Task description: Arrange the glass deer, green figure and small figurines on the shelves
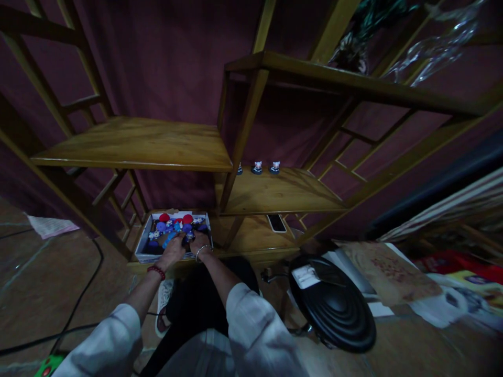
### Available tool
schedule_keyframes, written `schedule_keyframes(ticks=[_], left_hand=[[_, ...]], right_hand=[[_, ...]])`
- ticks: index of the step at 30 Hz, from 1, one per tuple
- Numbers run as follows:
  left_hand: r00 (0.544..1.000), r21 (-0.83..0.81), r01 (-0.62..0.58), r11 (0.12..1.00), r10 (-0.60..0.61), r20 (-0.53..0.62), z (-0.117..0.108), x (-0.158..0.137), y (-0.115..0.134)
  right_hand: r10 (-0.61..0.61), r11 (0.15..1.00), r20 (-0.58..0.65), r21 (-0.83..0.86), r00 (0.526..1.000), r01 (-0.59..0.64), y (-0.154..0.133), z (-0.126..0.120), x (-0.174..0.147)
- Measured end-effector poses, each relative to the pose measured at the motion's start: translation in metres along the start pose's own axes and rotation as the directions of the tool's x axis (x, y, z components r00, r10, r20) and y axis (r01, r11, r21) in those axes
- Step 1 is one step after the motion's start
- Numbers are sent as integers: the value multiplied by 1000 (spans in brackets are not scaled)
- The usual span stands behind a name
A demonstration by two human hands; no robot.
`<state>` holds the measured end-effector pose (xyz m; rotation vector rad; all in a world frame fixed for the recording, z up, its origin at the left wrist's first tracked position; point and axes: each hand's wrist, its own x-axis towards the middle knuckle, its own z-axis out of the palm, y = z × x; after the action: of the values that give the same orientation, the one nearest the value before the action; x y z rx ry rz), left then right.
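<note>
A shallow white-walled box (143, 242) sits on the bottom shelf, filled with several small toy figurines (168, 226) in blue, white and red. Both of my hands reach over its near right corner. My left hand (175, 249), with a red bead bracelet at the wrist, has its fingers curled inward beside a blue piece; their tips are too dark to make out. Close against it, my right hand (201, 243), wearing a silver bracelet, is closed on a small dark figurine (190, 236) between the two hands.
On the middle right shelf (283, 193) stand small white-and-dark figurines (274, 167) in a row. A phone (276, 223) lies on the lower shelf. A black round stool seat (334, 309) bears a white packet (306, 276). Black cables (84, 296) cross the floor at left.
</note>
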<state>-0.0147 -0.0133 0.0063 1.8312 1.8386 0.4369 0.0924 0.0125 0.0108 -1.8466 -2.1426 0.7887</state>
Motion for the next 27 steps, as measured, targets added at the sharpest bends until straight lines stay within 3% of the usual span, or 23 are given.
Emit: schedule_keyframes(ticks=[9, 15, 21, 27], left_hand=[[997, 192, 56, 980, -67, 49, 2, -7, 9], [994, 228, 73, 971, -89, 64, -1, -10, 17], [988, 283, 122, 951, -143, 53, -2, -11, 25], [990, 283, 134, 950, -143, 14, 1, -13, 23]], right_hand=[[-61, 996, -4, -73, 998, 60, 2, -1, -14], [-110, 986, -2, -128, 994, 108, 7, -5, -23], [-171, 982, -75, -94, 982, 164, 12, -5, -27], [-221, 974, -73, -60, 973, 217, 14, -6, -31]])
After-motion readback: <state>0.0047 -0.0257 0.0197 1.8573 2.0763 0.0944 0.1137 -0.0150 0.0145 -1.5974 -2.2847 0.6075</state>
